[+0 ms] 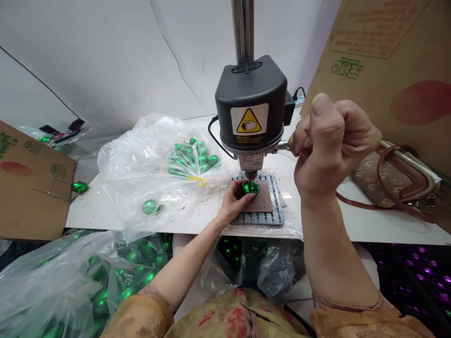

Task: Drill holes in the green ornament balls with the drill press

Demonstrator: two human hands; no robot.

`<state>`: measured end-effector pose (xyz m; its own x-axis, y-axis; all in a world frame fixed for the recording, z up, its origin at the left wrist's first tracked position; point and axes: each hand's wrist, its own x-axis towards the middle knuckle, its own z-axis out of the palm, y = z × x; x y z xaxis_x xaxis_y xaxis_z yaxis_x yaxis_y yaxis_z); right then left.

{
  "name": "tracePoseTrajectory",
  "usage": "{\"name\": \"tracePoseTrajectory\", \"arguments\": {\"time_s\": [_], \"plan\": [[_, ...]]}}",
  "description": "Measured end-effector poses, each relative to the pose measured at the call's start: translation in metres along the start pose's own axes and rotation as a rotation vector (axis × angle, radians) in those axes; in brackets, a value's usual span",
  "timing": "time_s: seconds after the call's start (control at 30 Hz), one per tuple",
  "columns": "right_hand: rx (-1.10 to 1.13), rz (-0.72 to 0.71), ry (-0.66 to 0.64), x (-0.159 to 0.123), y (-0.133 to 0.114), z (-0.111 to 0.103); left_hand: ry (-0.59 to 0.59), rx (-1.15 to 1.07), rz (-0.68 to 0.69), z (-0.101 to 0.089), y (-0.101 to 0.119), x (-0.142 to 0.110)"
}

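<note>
A shiny green ball (250, 188) sits under the chuck of a black bench drill press (251, 105). My left hand (235, 202) is closed round the ball's left side, thumb in front and fingers behind, holding it on a brown board (262, 202). That board lies on the slotted metal base (278, 202), with dark specks scattered about. Raised at the drill's right side, my right hand (331, 141) is closed round the feed lever (283, 145), most of which the fingers hide. The drill tip appears to meet the top of the ball.
A clear plastic bag (130, 155) of green balls, tied with yellow, lies left of the drill. Another bag (45, 277) of green balls is below the table edge. Cardboard boxes (31, 188) flank the table, and a handbag (394, 183) stands at right.
</note>
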<state>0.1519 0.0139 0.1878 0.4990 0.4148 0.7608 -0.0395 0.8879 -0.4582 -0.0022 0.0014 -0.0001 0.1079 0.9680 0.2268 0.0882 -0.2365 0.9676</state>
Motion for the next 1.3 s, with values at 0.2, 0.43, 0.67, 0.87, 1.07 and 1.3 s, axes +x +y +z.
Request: {"name": "tracePoseTrajectory", "arguments": {"time_s": [0.2,0.43,0.67,0.87,1.07,1.3], "plan": [[-0.039,0.029,0.01,0.001,-0.002,0.003,0.001,-0.036,0.013,0.006,-0.002,-0.003],[-0.074,0.068,-0.027,0.006,-0.008,0.005,-0.06,-0.05,0.047,0.005,-0.004,-0.006],[-0.077,-0.028,0.061,-0.01,-0.003,0.0,-0.074,-0.064,0.049,0.004,-0.01,-0.005],[-0.066,-0.057,0.023,-0.024,-0.005,-0.007,-0.072,-0.046,0.066,0.004,-0.011,-0.006],[-0.091,-0.074,0.03,-0.028,-0.001,-0.012,-0.077,-0.062,0.039,0.005,-0.01,-0.006],[-0.076,-0.133,0.034,-0.033,0.006,-0.016,-0.082,-0.076,0.043,0.006,-0.006,-0.006]]}}
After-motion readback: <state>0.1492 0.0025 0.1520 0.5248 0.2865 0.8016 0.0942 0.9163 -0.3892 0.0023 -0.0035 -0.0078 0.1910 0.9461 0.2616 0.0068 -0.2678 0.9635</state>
